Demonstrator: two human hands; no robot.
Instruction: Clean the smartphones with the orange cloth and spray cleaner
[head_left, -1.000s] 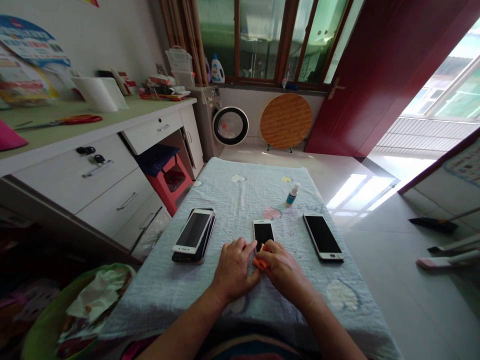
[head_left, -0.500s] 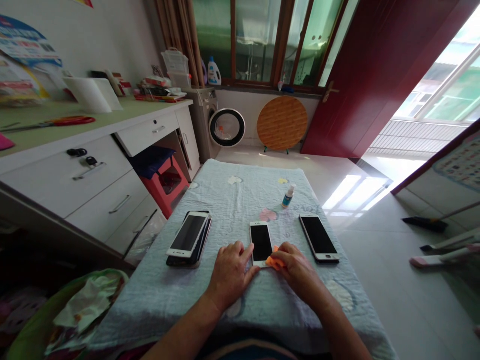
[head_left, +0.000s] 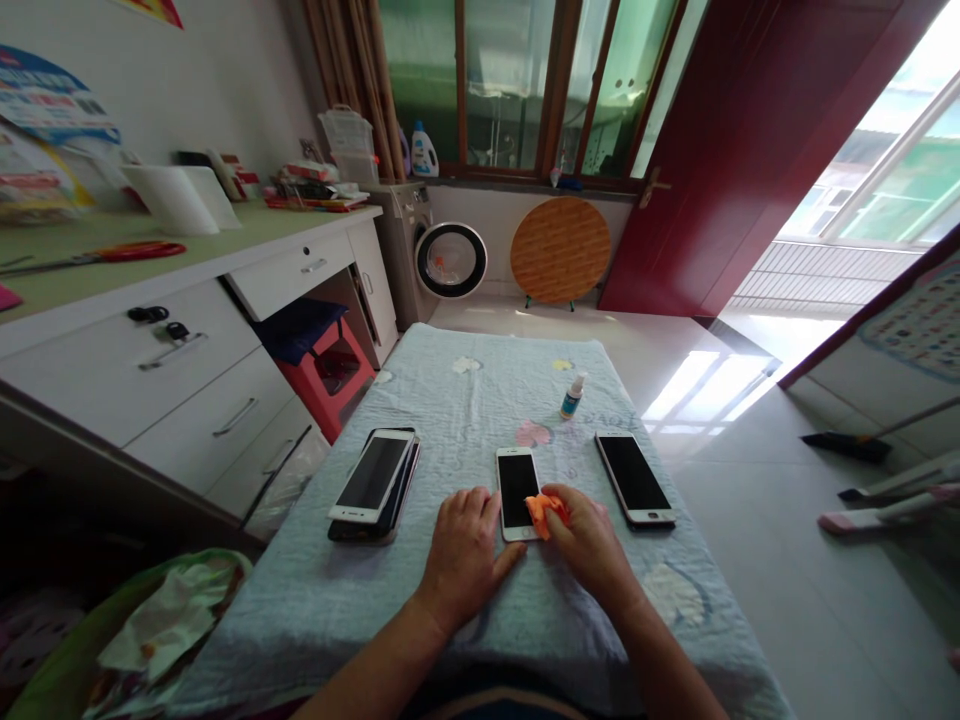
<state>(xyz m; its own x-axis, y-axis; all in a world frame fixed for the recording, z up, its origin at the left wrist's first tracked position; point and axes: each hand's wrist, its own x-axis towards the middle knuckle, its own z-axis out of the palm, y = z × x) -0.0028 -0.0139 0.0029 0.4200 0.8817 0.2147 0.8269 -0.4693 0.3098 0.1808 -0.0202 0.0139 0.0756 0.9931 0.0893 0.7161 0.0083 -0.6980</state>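
Right hand (head_left: 581, 535): fingers pinched around orange cloth (head_left: 545, 512), cloth against lower right of middle phone (head_left: 517, 490). Left hand (head_left: 465, 545): partly open, grasping nothing, fingers loosely curved, fingertips at phone's left edge, thumb by bottom edge. Phone flat on cloth-covered counter (head_left: 390, 590), screen up.

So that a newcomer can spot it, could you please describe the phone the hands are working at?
On the pale blue table cover, phones lie in a row. The white-framed phone in the middle lies between the left hand and the right hand, which holds an orange cloth. It lies alone, unlike the stack at left, and looks smaller than the phone at right.
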